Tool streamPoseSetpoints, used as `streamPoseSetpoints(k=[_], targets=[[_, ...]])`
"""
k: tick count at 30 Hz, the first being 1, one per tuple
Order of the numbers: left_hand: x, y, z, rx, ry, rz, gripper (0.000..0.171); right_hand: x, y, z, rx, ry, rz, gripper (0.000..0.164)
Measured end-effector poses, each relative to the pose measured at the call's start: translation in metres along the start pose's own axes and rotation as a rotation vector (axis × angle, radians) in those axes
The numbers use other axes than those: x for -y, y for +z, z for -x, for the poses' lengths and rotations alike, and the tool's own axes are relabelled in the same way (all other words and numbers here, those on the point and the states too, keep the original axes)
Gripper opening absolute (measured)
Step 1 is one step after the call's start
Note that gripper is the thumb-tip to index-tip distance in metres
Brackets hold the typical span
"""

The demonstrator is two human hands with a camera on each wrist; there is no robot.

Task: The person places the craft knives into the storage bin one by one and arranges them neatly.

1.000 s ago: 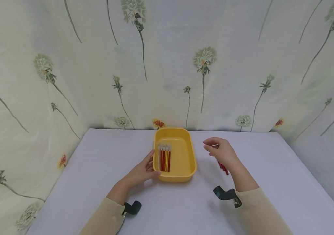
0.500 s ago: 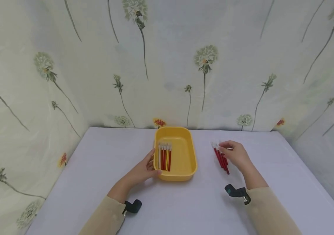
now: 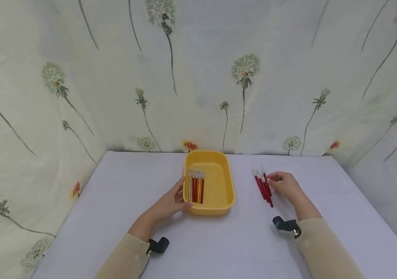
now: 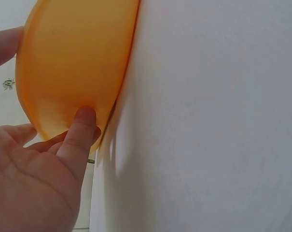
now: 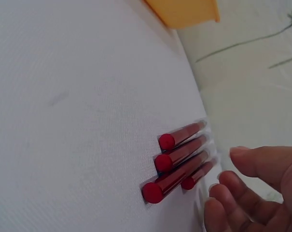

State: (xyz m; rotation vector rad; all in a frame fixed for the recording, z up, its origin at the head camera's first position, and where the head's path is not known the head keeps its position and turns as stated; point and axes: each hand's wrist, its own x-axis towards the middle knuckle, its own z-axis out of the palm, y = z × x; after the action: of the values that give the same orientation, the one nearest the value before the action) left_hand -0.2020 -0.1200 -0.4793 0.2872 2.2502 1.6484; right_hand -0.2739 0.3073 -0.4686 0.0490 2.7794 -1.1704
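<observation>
A yellow plastic tray stands on the table, with several slim pens lined up along its left side, mostly red with pale tips. My left hand grips the tray's front left corner, thumb over the front rim. In the left wrist view, the fingers press against the tray's outer wall. On the right, my right hand hovers with fingertips right at a loose bunch of red pens. Thumb and fingers stand apart beside these pens in the right wrist view, nothing between them.
Both things lie on a white-covered table. A pale backdrop printed with dandelions hangs behind its far edge. Each sleeved wrist carries a small black camera mount, the left one near the tray's front.
My right hand has moved right, from beside the tray to the red pens, uncovering most of them. The left hand keeps its hold on the tray, which stays in place.
</observation>
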Motion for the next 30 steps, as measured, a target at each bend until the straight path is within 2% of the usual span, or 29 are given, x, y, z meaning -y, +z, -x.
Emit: streamPoseSetpoints(k=[10,30], targets=[[0.002,0.0,-0.002,-0.008,-0.005,-0.004,0.103,-0.012,0.006,-0.01,0.04,0.024,-0.027,0.03],[0.004,-0.001,-0.002,0.003,0.001,-0.006,0.102,-0.01,-0.001,-0.012,0.039,0.018,0.112,0.029]])
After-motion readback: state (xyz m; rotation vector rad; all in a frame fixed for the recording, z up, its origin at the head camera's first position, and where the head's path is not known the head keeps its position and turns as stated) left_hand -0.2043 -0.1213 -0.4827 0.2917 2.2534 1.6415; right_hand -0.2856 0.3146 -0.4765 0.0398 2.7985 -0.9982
